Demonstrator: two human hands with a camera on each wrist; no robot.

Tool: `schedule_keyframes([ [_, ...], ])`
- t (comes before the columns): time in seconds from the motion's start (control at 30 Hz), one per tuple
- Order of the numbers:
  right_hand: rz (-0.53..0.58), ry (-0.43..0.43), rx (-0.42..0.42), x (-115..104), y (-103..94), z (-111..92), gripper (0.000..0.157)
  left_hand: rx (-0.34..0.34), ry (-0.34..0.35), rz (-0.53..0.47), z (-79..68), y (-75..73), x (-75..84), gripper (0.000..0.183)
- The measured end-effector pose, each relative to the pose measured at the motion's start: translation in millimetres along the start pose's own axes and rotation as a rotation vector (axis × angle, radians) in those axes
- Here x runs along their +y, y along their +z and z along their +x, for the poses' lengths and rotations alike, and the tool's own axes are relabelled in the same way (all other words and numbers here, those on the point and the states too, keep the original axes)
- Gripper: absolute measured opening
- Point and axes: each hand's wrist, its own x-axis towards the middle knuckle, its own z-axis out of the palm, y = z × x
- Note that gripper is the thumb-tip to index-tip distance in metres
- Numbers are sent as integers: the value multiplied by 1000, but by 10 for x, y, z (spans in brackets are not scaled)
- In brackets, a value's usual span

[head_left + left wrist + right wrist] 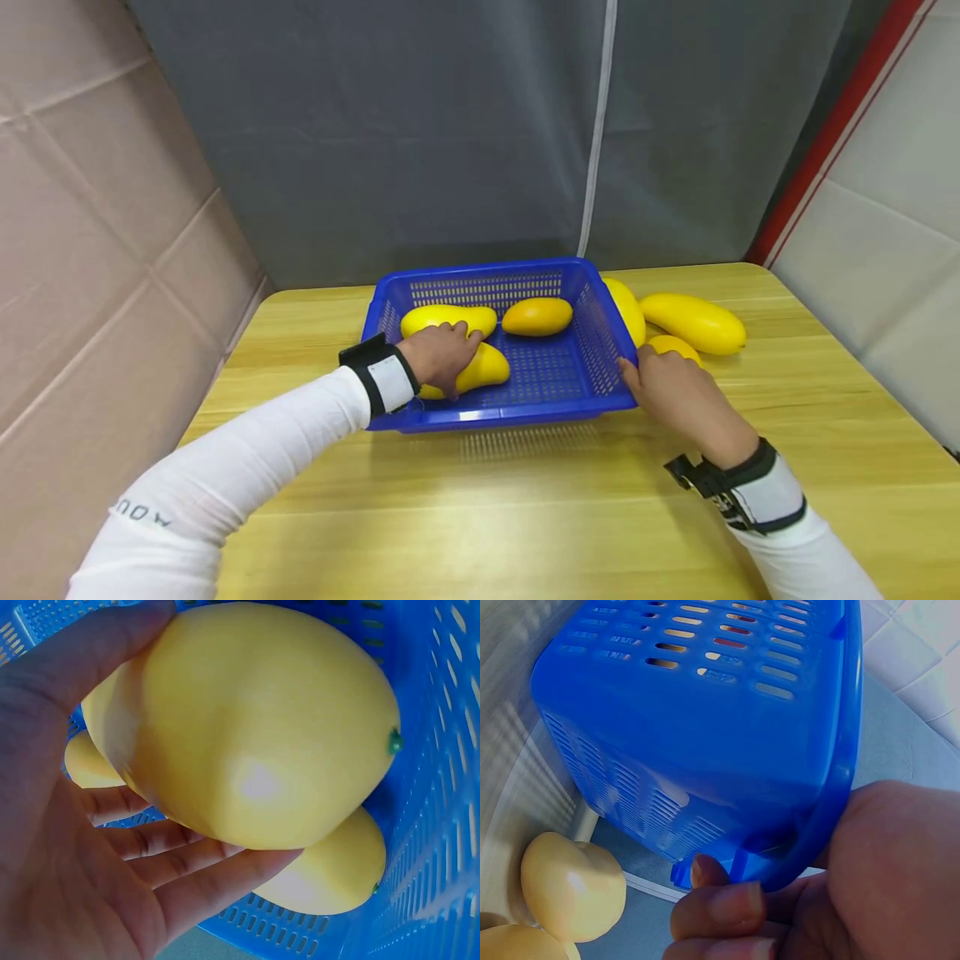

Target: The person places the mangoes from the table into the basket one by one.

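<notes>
A blue slotted plastic basket [547,375] stands on the wooden table, holding three yellow fruits. My left hand [446,354] reaches over its left side and grips the near mango-like fruit [255,727], thumb on one side and fingers spread along the other. A small green stem nub shows at the fruit's end. Behind it lies a second yellow fruit [442,317], and a shorter, more orange mango [536,317] rests toward the back right. At the near right corner my right hand [678,396] holds the basket by its rim [847,750], fingers curled under the edge.
Outside the basket's right wall, a rounded yellow fruit [626,312], a long one [693,322] and a partly hidden one [677,346] lie on the table [480,517]. A grey curtain [375,167] hangs behind the table's far edge.
</notes>
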Motion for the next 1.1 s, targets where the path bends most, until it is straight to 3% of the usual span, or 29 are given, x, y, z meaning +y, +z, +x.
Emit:
schedule_keyframes([
  [0.2, -4, -1, -2, 7, 2, 11, 37, -17, -33, -50, -14, -1, -9, 88],
  [0.57, 5, -4, -13, 23, 19, 7, 36, 16, -15, 21, -29, 14, -1, 91],
  [0.8, 4, -13, 6, 26, 11, 6, 36, -27, -20, 22, -39, -13, -28, 92],
  [1.1, 1, 0, -1, 35, 19, 10, 37, 0, -59, 26, -131, -137, -144, 96],
])
